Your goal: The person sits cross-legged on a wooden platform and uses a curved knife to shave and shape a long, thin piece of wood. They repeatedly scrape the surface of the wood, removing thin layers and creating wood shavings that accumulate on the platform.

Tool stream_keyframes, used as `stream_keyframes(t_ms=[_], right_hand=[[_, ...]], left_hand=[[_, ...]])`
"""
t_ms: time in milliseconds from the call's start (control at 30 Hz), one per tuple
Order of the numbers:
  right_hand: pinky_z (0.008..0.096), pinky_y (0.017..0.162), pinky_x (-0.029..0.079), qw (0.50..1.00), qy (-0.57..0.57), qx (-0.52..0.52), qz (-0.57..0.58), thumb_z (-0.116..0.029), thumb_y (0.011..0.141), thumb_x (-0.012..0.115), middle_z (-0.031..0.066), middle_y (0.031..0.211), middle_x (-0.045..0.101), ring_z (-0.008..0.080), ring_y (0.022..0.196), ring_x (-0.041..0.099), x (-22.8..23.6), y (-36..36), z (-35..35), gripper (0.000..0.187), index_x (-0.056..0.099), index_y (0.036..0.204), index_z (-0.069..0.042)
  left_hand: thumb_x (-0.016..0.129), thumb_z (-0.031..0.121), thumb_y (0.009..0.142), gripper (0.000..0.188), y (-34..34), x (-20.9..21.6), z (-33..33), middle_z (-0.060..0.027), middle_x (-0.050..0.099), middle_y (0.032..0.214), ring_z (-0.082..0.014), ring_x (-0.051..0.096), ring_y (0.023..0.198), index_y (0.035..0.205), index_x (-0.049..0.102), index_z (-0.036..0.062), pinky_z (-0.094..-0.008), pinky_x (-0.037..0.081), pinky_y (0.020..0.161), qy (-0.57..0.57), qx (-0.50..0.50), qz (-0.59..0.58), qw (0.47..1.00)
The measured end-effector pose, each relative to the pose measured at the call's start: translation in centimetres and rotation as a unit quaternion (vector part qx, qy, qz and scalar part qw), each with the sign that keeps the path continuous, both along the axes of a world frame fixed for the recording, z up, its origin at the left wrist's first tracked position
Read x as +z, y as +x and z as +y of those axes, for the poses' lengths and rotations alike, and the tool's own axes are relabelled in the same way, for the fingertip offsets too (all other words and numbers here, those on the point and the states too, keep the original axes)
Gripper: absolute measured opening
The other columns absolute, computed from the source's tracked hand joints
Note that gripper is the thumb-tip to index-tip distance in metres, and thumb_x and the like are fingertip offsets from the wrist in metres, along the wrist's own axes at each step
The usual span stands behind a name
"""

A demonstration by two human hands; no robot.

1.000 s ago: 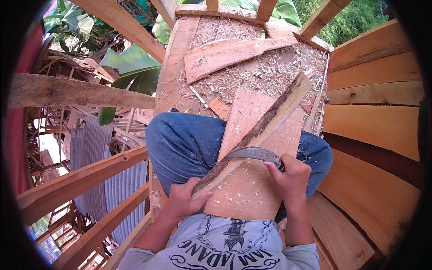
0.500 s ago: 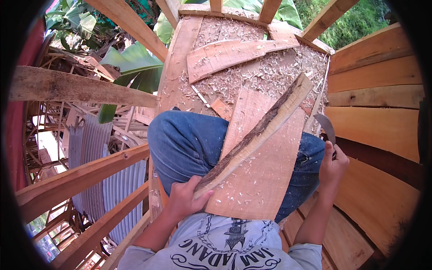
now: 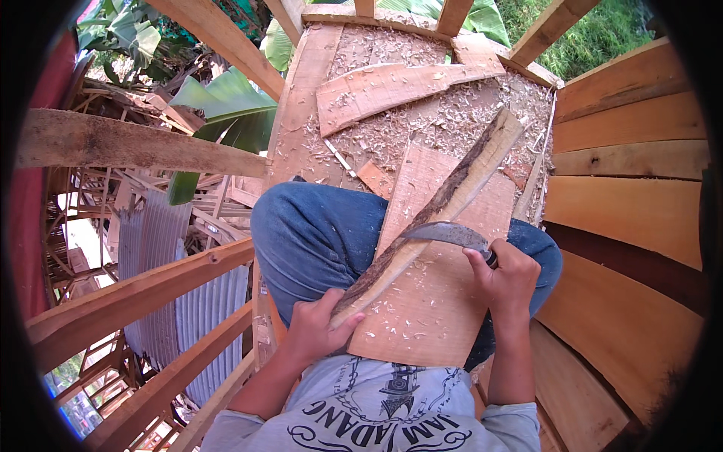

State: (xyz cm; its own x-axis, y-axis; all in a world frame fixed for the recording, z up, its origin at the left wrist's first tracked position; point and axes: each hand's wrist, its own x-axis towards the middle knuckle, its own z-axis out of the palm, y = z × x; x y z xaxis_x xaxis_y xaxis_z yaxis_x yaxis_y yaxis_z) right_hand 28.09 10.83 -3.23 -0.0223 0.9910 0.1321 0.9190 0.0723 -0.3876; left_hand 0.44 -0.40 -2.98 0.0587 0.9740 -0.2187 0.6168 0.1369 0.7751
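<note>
Wood strip (image 3: pixel 456 194) slanted over board (image 3: pixel 422 324); my left fingers (image 3: pixel 325 303) clasped near end, right fingers (image 3: pixel 518 261) gripped curved knife (image 3: pixel 452 233) by handle, blade over strip. Pale face looked pared; dark bark (image 3: pixel 463 172) remained along edge; shavings (image 3: pixel 474 105) lay beyond.

At centre, the curved grey metal blade (image 3: pixel 448 233) looks dull, the long brown wooden strip (image 3: pixel 461 192) rough with bark.

Your left hand (image 3: pixel 312 325) curls in a low grip, thumb (image 3: pixel 349 325) pointing rightward, your left forearm (image 3: pixel 265 383) slanting up and inward, while your right hand (image 3: pixel 512 280) curls higher, above your nearly upright right forearm (image 3: pixel 511 361).
</note>
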Motion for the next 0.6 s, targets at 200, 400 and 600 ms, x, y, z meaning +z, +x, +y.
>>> stream_keyframes(t_ms=[200, 400, 600], right_hand=[[0.0362, 0.047, 0.036, 0.980, -0.029, -0.188, 0.061, -0.045, 0.086, 0.063, 0.0152, 0.052, 0.050, 0.0266, 0.047, 0.050, 1.9, 7.5, 2.9, 0.051, 0.058, 0.069, 0.002], [0.0365, 0.043, 0.042, 0.996, -0.079, 0.042, 0.006, -0.047, 0.073, 0.074, 0.0117, 0.051, 0.053, 0.0291, 0.046, 0.056, 2.1, -1.1, -1.6, 0.047, 0.056, 0.060, -0.005], [0.0366, 0.042, 0.040, 0.998, -0.019, 0.044, -0.030, -0.050, 0.071, 0.074, 0.0110, 0.050, 0.051, 0.0297, 0.045, 0.053, 0.1, -0.9, 0.7, 0.052, 0.051, 0.056, -0.006]], left_hand=[[0.074, 0.027, 0.077, 0.031, -0.4, -0.4, -0.6, -0.0147, 0.060, 0.061, -0.0317, 0.064, 0.054, 0.088, 0.057, 0.0030, -0.0354, 0.048, 0.048, 0.021, 0.001, 0.004, 1.000], [0.072, 0.026, 0.079, 0.031, -0.1, -0.4, -0.4, -0.0144, 0.061, 0.062, -0.0309, 0.064, 0.055, 0.089, 0.056, 0.0018, -0.0350, 0.049, 0.050, -0.006, -0.003, -0.004, 1.000], [0.072, 0.026, 0.080, 0.031, -0.2, 0.1, 0.2, -0.0163, 0.062, 0.066, -0.0319, 0.066, 0.058, 0.093, 0.057, 0.0019, -0.0351, 0.050, 0.051, -0.026, 0.011, -0.030, 0.999]])
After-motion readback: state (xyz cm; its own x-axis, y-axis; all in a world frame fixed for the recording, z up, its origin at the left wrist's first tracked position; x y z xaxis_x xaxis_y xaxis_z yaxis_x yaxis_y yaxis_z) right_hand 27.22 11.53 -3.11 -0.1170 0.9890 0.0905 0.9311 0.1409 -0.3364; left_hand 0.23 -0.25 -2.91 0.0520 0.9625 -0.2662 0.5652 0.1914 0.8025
